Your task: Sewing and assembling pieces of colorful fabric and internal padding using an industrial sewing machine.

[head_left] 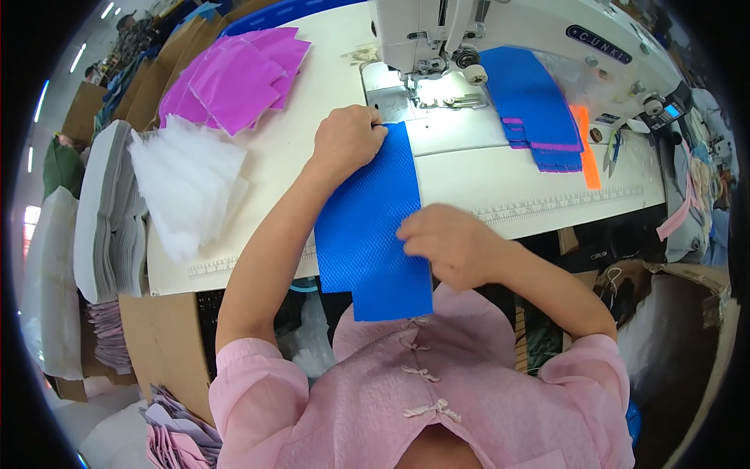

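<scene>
My left hand (pixel 351 137) grips the top edge of a blue mesh fabric piece (pixel 371 266), its fingers closed near the sewing machine's plate. The fabric lies lengthwise over the table's front edge, its lower end overhanging. My right hand (pixel 441 242) is at the fabric's right side with fingers bent, slightly blurred; whether they grip it is unclear. The white sewing machine (pixel 414 31) stands just beyond, its presser foot lit. Right of it lie stacked blue pieces with purple trim (pixel 535 109) and an orange strip (pixel 590 156).
The white table (pixel 516 180) holds purple sheets (pixel 234 78) at back left and white fluffy sheets (pixel 187 180) in front of them. Thick white stacks (pixel 105 211) line the left edge; scissors (pixel 613 148) lie at right. Cardboard (pixel 168 344) stands below left; a box (pixel 703 313) is below right.
</scene>
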`<move>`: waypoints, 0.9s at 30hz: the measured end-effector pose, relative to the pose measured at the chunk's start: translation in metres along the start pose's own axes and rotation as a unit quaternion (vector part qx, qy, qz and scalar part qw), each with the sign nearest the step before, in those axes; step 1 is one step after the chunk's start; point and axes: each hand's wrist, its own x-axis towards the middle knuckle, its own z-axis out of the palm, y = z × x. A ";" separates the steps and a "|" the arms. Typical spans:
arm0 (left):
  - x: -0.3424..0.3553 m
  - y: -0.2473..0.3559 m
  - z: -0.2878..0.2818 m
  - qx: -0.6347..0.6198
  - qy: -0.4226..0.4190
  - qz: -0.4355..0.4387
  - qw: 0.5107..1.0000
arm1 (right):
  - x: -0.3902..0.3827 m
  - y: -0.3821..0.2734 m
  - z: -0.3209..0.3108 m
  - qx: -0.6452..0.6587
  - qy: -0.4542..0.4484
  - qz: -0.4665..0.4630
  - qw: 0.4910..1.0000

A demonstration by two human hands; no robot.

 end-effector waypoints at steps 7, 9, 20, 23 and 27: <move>0.000 0.004 0.000 0.003 -0.004 -0.004 1.000 | 0.013 0.047 -0.022 -0.164 -0.045 0.095 0.981; -0.001 0.006 -0.001 0.001 -0.007 -0.011 1.000 | 0.013 0.049 -0.021 -0.209 -0.063 0.101 0.971; -0.007 0.003 0.016 0.076 0.144 0.064 0.985 | 0.017 0.046 -0.021 -0.213 -0.125 0.148 0.958; -0.004 0.008 0.012 0.040 0.093 0.033 0.994 | 0.016 0.045 -0.022 -0.213 -0.127 0.153 0.957; 0.001 0.002 0.015 0.002 0.076 0.035 0.996 | 0.017 0.045 -0.021 -0.216 -0.130 0.158 0.955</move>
